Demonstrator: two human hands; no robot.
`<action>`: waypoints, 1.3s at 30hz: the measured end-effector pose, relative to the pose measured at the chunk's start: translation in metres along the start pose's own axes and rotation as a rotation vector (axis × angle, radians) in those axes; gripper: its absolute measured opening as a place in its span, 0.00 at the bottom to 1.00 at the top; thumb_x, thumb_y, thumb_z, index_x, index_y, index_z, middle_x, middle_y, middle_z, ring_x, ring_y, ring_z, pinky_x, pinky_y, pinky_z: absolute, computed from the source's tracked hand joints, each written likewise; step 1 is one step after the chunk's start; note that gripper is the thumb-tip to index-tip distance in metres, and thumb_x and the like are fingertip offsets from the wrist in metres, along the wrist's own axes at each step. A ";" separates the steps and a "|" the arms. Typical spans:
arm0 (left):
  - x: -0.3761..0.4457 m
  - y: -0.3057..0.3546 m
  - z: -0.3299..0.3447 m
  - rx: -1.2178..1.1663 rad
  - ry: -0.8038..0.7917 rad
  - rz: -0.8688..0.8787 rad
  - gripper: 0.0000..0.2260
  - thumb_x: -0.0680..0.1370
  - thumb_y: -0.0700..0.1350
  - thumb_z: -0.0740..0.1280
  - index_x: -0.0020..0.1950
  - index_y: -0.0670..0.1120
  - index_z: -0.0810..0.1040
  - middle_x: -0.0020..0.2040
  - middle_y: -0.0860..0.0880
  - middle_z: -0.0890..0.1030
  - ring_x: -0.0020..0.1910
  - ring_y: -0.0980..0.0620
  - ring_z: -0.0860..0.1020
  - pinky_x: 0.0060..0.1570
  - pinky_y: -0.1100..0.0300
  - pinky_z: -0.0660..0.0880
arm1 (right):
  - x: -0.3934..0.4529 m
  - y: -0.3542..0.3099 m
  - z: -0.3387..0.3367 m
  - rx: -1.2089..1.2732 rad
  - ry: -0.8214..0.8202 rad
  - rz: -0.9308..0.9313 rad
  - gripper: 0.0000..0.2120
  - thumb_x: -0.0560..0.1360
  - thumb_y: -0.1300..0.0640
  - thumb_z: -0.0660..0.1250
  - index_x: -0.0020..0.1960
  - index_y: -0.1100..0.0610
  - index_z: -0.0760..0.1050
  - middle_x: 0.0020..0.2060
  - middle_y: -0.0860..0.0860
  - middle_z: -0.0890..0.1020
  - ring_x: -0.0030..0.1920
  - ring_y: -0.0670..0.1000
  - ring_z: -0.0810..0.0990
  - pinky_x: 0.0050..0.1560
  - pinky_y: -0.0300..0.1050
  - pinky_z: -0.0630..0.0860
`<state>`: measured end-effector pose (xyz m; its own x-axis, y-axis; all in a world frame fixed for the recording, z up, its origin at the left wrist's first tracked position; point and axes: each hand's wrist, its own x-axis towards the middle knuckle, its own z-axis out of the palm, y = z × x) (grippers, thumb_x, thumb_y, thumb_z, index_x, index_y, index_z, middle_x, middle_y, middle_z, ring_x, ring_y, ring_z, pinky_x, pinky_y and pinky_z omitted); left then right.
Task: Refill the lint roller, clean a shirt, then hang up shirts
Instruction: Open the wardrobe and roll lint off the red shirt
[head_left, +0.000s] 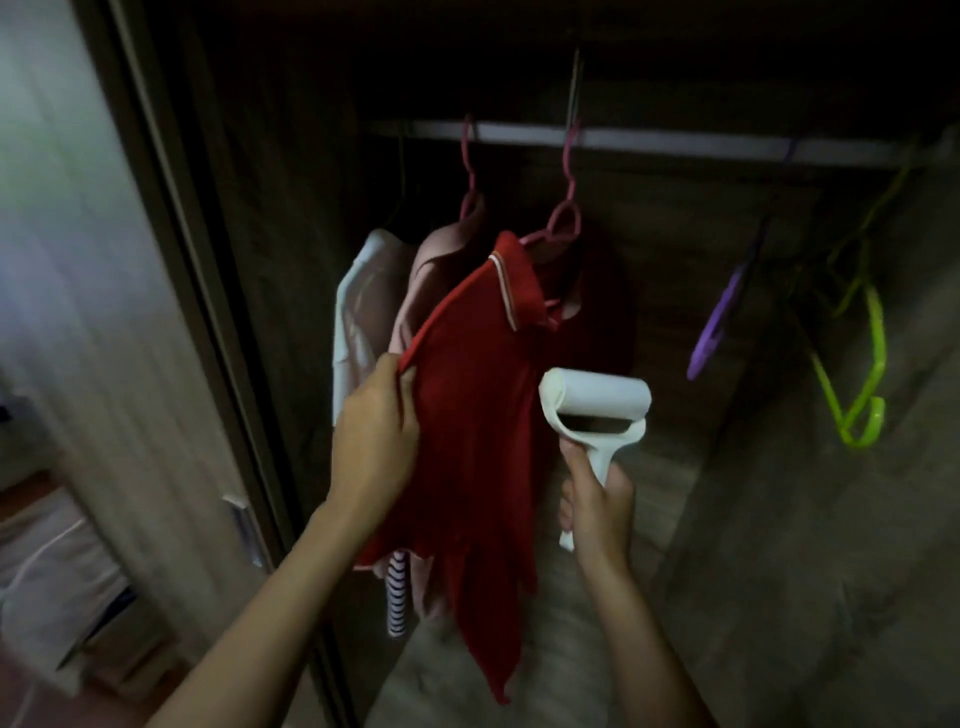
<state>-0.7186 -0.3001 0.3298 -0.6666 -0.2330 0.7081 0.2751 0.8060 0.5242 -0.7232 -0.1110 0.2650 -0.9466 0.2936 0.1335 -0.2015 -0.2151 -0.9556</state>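
red polo shirt w/ striped collar (467, 415) hung on pink hanger (563, 218) in wardrobe | soft, light, slack; hem edge pinched by left hand (374, 431), best held taut there | white plastic lint roller (595, 410) rigid, light, handle clasped in right hand (597, 504), beside shirt

We are in a home, at an open wooden wardrobe (727, 519). A pale rail (675, 141) runs across its top with pink hangers (563, 208) carrying shirts (467, 415), and a purple hanger (719, 317) and a green hanger (862, 364) hang bare toward the right wall. A door (104, 312) stands at the left edge.
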 end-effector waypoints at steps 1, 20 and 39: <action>0.001 -0.003 -0.006 0.020 0.008 0.006 0.09 0.82 0.47 0.55 0.48 0.44 0.69 0.40 0.43 0.79 0.39 0.39 0.78 0.37 0.50 0.72 | 0.003 -0.002 0.009 0.015 -0.049 -0.025 0.17 0.75 0.54 0.69 0.32 0.54 0.66 0.20 0.46 0.63 0.20 0.46 0.61 0.23 0.38 0.57; -0.001 -0.084 -0.054 0.292 -0.125 0.128 0.26 0.74 0.68 0.54 0.38 0.45 0.71 0.26 0.45 0.76 0.26 0.43 0.78 0.27 0.57 0.66 | 0.009 0.059 0.093 -0.081 -0.283 0.041 0.17 0.64 0.39 0.73 0.28 0.47 0.71 0.21 0.43 0.64 0.22 0.46 0.62 0.25 0.38 0.58; -0.016 -0.103 -0.064 0.279 -0.230 0.167 0.25 0.75 0.64 0.58 0.43 0.42 0.79 0.35 0.48 0.79 0.33 0.49 0.78 0.32 0.57 0.71 | -0.009 0.119 0.081 -0.224 -0.279 0.053 0.23 0.61 0.35 0.74 0.31 0.55 0.74 0.23 0.46 0.73 0.25 0.46 0.70 0.31 0.44 0.67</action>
<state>-0.6921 -0.4148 0.2950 -0.7747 0.0163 0.6321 0.2153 0.9467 0.2395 -0.7593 -0.2146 0.1710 -0.9927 0.0156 0.1193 -0.1193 -0.0046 -0.9928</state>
